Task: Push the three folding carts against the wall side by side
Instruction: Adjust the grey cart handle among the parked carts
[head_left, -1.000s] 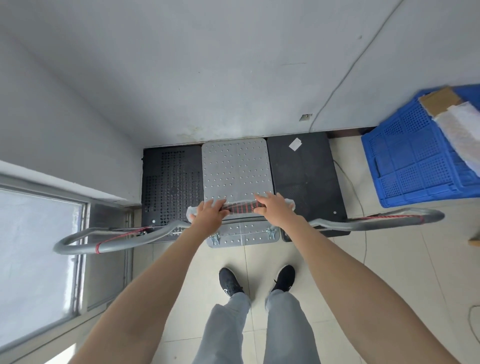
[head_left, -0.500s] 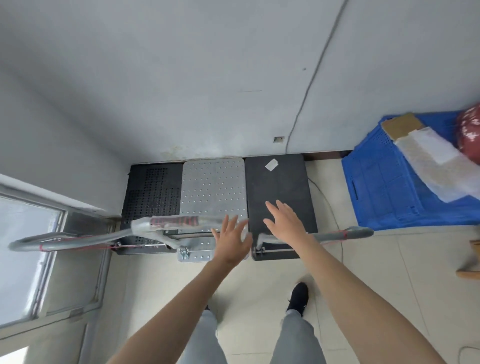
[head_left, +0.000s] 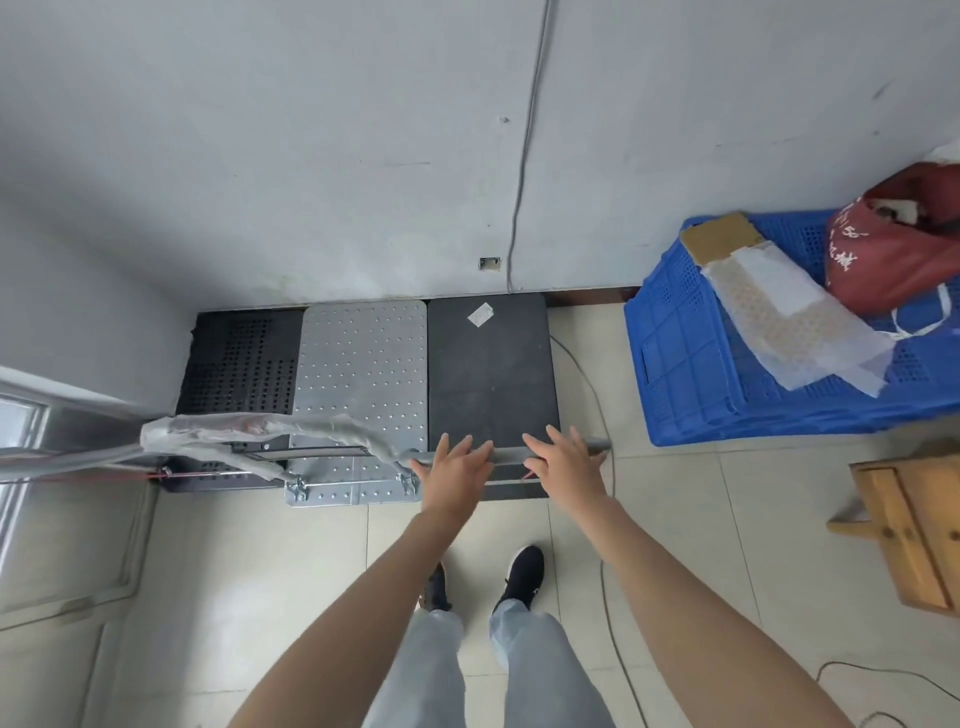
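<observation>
Head view looks down past grey trousers (head_left: 431, 670) and dark shoes (head_left: 522, 577) on pale, glossy floor tiles (head_left: 260, 597). Two bare forearms reach forward. The left hand (head_left: 452, 475) and right hand (head_left: 566, 462) are spread flat with straight, splayed fingers that curl round nothing. They lie over the smooth grey tubular handle (head_left: 506, 456) of the black matte cart (head_left: 488, 379); whether the palms press on it cannot be told.

This rounded rectangular deck carries a white sticker (head_left: 480, 314) at its far end. Touching its left side is the silver cart (head_left: 363, 374), sheet metal dotted with small dimples, its handle wrapped in crinkled clear film (head_left: 234, 426). Left again is the black perforated cart (head_left: 239, 364), a plastic grid.

All three decks lie with long axes running away from the person, far short ends at the foot of the grey plaster wall (head_left: 363, 156), and handles crosswise at the near ends.

To the right stand a blue lattice crate (head_left: 691, 364) and a wooden stool (head_left: 914, 525).
</observation>
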